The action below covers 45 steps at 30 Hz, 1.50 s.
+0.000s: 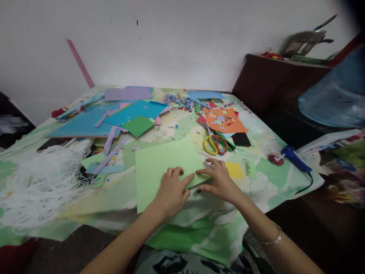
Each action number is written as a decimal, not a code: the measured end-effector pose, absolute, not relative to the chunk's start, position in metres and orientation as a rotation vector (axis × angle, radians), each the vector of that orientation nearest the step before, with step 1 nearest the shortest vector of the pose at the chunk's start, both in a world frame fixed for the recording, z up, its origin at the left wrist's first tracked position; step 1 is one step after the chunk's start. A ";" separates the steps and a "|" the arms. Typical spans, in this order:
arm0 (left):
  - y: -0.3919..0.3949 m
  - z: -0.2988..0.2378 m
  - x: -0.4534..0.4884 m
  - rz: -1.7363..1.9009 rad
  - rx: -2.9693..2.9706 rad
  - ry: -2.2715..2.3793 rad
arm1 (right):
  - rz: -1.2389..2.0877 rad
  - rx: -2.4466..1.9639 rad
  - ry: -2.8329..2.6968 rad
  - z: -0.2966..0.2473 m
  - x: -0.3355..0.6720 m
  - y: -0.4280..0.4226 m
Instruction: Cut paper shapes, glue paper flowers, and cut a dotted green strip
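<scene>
A light green paper sheet (159, 160) lies on the table in front of me. My left hand (174, 190) is on its lower part, several fingers curled on top, with index finger and thumb closed at the near edge. At the sheet's right side is my right hand (218, 180), its fingers apart. Its index fingertip touches or hovers just over the paper; I cannot tell which. The right thumb stays below the edge, with a dark spot at its tip. Just beyond the right hand lie scissors with yellow and red handles (210, 146) and a small yellow paper (234, 170).
White string (42, 190) is heaped at left. Blue sheets (82, 121), a dark green piece (138, 126) and purple strips lie behind it. An orange sheet (225, 121) with scraps, a black phone-like object (241, 139) and a blue corded glue gun (296, 159) are at right.
</scene>
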State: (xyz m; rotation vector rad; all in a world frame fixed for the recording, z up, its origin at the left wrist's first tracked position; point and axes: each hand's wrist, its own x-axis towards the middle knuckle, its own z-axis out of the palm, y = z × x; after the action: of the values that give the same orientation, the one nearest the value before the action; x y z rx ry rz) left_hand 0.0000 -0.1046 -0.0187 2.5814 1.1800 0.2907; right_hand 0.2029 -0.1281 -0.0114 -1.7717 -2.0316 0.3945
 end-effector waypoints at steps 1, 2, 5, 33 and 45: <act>-0.104 -0.017 0.000 0.277 2.582 1.175 | 0.384 -1.732 -2.105 -0.013 0.205 -0.127; -0.102 -0.015 0.000 0.259 2.585 1.163 | 0.405 -1.696 -2.136 -0.015 0.208 -0.124; -0.096 -0.008 -0.009 0.205 2.601 1.091 | 0.490 -1.627 -2.111 -0.019 0.215 -0.114; -0.091 -0.033 -0.109 0.774 1.909 1.851 | 0.616 -1.912 -1.747 -0.020 0.221 -0.081; -0.096 -0.035 -0.103 0.770 2.026 1.895 | 0.555 -2.074 -1.683 -0.013 0.213 -0.077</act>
State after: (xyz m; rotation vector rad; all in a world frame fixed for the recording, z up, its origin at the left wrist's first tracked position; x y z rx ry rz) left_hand -0.1032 -0.0963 -0.0347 2.0261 1.8946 0.7700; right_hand 0.2126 -0.0775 -0.0131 -2.0739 -1.6827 0.5554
